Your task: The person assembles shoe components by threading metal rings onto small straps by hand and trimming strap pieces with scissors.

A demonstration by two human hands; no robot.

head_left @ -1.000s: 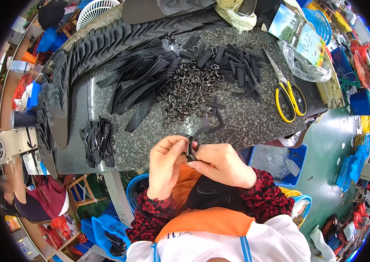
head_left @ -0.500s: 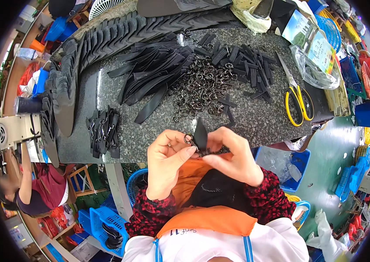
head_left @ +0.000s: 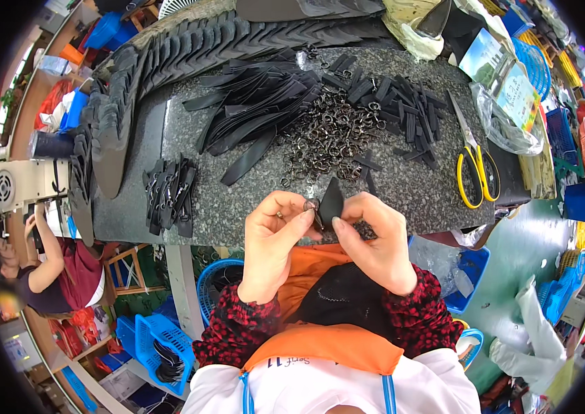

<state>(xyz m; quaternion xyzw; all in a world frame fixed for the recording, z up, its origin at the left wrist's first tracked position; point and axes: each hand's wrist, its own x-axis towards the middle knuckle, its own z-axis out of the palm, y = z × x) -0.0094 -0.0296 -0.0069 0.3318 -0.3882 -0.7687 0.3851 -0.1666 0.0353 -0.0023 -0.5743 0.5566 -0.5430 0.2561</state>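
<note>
Above the table's near edge, my left hand (head_left: 275, 241) pinches a small dark metal clasp (head_left: 312, 205) between thumb and fingers. My right hand (head_left: 377, 241) has its thumb and curled forefinger closed on a black strap (head_left: 332, 200) whose pointed end stands up beside the clasp. Whether the strap runs through the clasp's ring is hidden by my fingers. Just beyond my hands lies a heap of metal clasps (head_left: 337, 131). Long black straps (head_left: 258, 103) are piled left of it and short black strips (head_left: 413, 114) to its right. Straps with clasps (head_left: 168, 193) lie bunched at the left.
Yellow-handled scissors (head_left: 475, 169) lie at the speckled stone table's (head_left: 223, 214) right side. Overlapping black pieces (head_left: 189, 58) line its far and left edges. A blue basket (head_left: 213, 283) stands below the table. At the far left another person (head_left: 57, 276) works by a machine (head_left: 23, 186).
My right thumb and forefinger have come against the strap, which now shows broader and tilted right. The whole view has shifted slightly. At the left, the other person's arms and head have moved.
</note>
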